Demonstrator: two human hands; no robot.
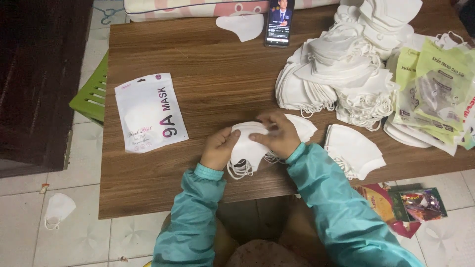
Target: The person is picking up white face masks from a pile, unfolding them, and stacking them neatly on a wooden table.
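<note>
Pale floor tiles are seen around a low brown wooden table (208, 84), on which the work is laid out. Near the table's front edge, at about six o'clock from its centre, a small stack of white folded fabric face masks (250, 148) is held between both hands. The left hand (218, 148) is closed on the stack's left end, thumb on top, while the right hand (279, 133) is pressed flat over the upper fold, its fingers narrow and curled on the cloth. Thin white elastic ear loops (240, 170) are left hanging below the stack, past the table edge.

The masks are judged light, soft and easily crumpled, and likely to slide over one another; a hold is best taken across the folded body of the stack, not by the loops, which would stretch and tangle.

At nine o'clock from the hands a white printed plastic pouch (150, 112) is laid flat. At two o'clock a large heap of loose white masks (341, 74) is piled, with green-and-clear packaged masks (435, 89) beyond it at three o'clock. At twelve o'clock a black smartphone (279, 22) with a lit screen is propped. One stray white mask (58, 207) is seen on the floor at eight o'clock.
</note>
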